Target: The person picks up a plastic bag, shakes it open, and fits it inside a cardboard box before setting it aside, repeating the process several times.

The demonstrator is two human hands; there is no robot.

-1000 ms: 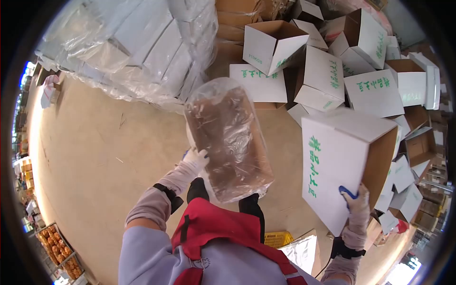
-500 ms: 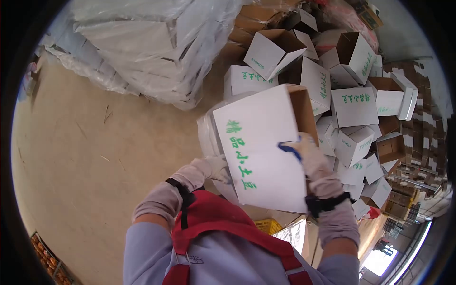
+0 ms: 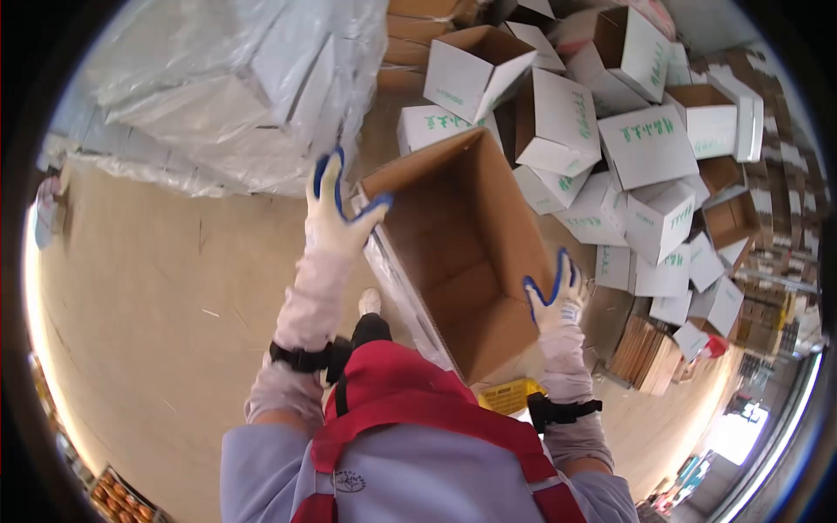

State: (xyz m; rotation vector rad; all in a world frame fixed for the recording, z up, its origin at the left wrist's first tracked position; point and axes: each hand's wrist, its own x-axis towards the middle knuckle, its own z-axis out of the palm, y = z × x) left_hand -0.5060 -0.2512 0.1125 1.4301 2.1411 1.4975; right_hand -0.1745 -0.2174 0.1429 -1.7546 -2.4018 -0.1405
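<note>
Beside carton (image 3: pixel 460 248), left hand (image 3: pixel 343 213) and right hand (image 3: pixel 558 303) splayed apart; contact unclear, underside hidden.

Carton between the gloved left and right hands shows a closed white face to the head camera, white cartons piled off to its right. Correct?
No. The head view shows the carton between left hand and right hand with its open side to the camera, brown inside visible. White cartons to its right: correct.

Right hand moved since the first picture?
Yes, leftward: the right hand was well right of the yellow crate and is now only slightly right of it, beside the open box.
</note>
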